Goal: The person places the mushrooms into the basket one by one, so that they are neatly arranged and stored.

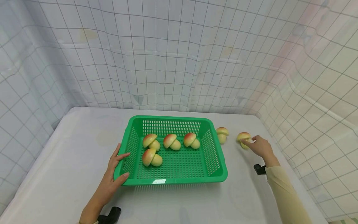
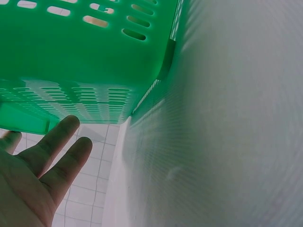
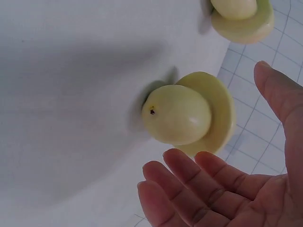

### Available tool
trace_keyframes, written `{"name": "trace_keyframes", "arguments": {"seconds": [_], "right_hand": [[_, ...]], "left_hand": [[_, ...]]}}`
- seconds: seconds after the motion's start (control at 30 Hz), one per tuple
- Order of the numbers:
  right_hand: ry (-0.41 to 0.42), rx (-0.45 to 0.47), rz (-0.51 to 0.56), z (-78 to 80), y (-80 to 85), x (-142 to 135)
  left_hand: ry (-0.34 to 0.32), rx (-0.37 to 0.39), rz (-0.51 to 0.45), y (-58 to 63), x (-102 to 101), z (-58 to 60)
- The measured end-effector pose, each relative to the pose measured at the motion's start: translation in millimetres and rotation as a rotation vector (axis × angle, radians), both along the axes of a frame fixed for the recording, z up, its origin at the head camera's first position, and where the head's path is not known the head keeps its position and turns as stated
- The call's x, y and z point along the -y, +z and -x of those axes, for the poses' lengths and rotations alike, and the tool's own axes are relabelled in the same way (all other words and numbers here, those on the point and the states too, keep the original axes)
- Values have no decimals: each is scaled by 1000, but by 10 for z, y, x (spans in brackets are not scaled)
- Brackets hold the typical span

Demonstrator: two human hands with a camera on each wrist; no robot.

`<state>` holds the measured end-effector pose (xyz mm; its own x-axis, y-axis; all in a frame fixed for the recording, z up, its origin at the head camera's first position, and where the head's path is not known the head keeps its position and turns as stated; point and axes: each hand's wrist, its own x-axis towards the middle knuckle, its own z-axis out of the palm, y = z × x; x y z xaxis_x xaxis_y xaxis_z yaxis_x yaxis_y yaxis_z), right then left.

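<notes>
A green plastic basket (image 1: 179, 180) stands on the table with several toy mushrooms (image 1: 170, 141) lying inside. My left hand (image 1: 110, 177) rests against its left end, thumb and one finger over the rim; the other fingers (image 2: 66, 165) spread straight outside the wall. To the right of the basket, my right hand (image 1: 263, 148) reaches to a mushroom with a yellow-orange cap (image 1: 244, 135). The right wrist view shows that mushroom's pale stem (image 3: 175, 116) between the spread thumb and the fingers, with the thumb well apart from it. Another mushroom (image 1: 222, 137) lies beside the basket's right wall.
White cloth covers the table (image 1: 72, 149). Grid-patterned curtains (image 1: 173, 62) hang behind it and along both sides. A black wrist-worn device (image 1: 260, 169) sits at the right sleeve, and another (image 1: 110, 215) at the left wrist.
</notes>
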<state>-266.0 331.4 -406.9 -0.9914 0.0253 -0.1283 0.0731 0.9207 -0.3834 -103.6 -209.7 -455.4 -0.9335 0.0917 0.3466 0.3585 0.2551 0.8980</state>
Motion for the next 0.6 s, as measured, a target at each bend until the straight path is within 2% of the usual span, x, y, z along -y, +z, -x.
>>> {"name": "trace_keyframes", "arguments": {"seconds": [0.37,0.6], "right_hand": [[-27,69,-7,32,-140,-32],[-44,71,-9,34,-198,-47]], "left_hand": [[0,-7,-5,2,-4,-12],[-1,8,0,-8,2,-2]]}}
